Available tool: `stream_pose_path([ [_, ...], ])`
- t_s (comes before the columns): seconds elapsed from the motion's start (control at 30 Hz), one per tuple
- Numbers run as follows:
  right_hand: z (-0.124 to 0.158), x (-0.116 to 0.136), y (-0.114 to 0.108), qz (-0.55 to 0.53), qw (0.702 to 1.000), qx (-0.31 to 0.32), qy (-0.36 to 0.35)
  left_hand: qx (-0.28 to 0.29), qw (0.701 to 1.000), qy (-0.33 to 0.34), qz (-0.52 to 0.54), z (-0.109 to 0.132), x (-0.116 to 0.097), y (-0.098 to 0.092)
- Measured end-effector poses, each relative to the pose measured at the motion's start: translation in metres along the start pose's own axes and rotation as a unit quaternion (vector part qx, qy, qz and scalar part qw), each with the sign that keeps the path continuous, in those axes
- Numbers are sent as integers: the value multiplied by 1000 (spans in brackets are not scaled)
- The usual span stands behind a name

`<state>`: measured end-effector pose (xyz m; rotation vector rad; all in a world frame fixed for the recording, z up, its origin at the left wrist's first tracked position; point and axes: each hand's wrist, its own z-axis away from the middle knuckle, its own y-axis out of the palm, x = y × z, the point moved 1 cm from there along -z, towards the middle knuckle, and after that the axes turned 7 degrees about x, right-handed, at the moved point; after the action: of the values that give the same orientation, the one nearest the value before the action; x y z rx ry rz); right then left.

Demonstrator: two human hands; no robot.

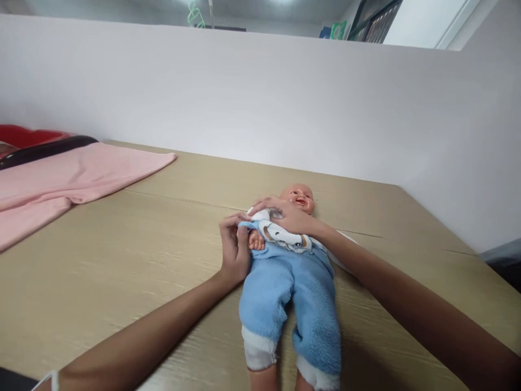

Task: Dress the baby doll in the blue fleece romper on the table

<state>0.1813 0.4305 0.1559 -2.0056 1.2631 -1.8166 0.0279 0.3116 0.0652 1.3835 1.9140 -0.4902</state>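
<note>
A baby doll lies on its back on the wooden table, head away from me. It wears a fluffy blue and white romper with white cuffs. My left hand is closed, pinching the romper's sleeve edge beside the doll's small hand. My right hand rests on the doll's chest just below its chin, fingers curled over the white collar cloth.
A pink cloth lies spread at the table's far left, with a red and black item behind it. A white partition wall runs along the table's back and right sides.
</note>
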Motion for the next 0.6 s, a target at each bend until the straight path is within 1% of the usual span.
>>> stream_pose_path([
  [0.1,13,13,0,-5,998,-43,54,-7,994,-109,20,-6,1,1],
  [0.17,25,23,-1,15,993,-64,99,-10,989,-148,10,-8,3,0],
  [0.27,40,33,1,66,987,-51,137,6,981,-196,-2,-10,6,0],
  [0.33,44,31,4,66,987,-42,137,26,973,-227,24,-13,10,0],
  [0.37,44,28,6,48,989,-49,132,30,969,-240,46,-15,12,0],
  [0.43,42,15,10,-28,987,-89,128,36,959,-268,90,-22,20,-1],
  [0.5,39,-2,12,-138,971,-128,146,47,945,-301,120,-31,31,-2],
  [0.57,38,-16,14,-225,948,-143,173,69,930,-332,138,-38,43,-2],
  [0.6,38,-21,15,-250,940,-146,183,79,926,-340,143,-41,47,-2],
])
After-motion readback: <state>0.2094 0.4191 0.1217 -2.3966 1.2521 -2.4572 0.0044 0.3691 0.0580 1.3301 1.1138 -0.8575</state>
